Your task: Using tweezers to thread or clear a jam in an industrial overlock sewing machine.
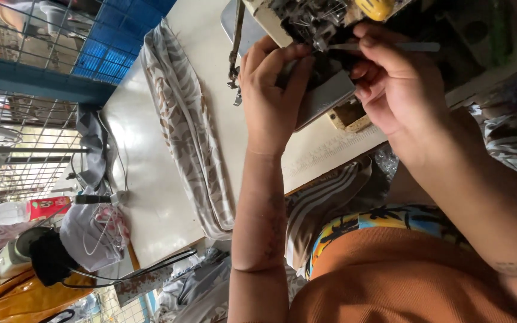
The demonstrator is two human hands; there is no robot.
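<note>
The person seems to be threading or adjusting the needle area of the sewing machine [324, 36] at the table's [151, 179] far edge. The right hand [399, 84] pinches slim tweezers [390, 46], tip aimed into the mechanism. The left hand [270, 90] rests on the machine's metal plate, fingers [297, 60] curled by the tweezers' tip; whether they grip anything cannot be told. The next move likely calls for steady, fine tip control. Both forearms reach forward. Patterned cloth [186, 125] lies beside.
</note>
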